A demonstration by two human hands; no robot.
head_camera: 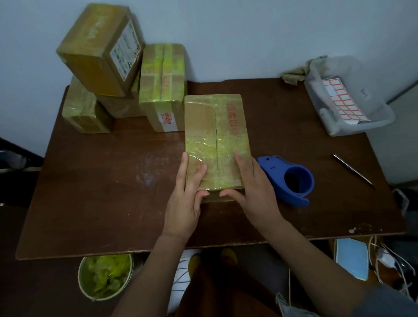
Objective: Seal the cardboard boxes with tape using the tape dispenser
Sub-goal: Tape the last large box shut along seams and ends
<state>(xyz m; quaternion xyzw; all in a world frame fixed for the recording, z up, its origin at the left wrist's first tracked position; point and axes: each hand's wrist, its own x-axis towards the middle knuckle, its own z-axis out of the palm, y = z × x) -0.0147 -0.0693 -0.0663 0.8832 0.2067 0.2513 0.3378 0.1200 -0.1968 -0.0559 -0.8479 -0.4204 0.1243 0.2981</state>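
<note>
A long cardboard box [216, 134] with yellowish tape and red print lies in the middle of the brown table [108, 186]. My left hand [188, 197] lies flat on the box's near left corner, fingers straight, thumb on the near face. My right hand [252, 190] presses the near right corner the same way, thumb on the front edge. A blue tape dispenser [288, 179] rests on the table just right of my right hand, untouched.
Several taped boxes [161, 86] are stacked at the back left. A clear plastic bin [369, 117] with red-bordered labels sits back right, a cloth [295, 73] beside it. A metal tool [353, 168] lies at the right. A bucket of tape scraps [105, 275] stands below the table.
</note>
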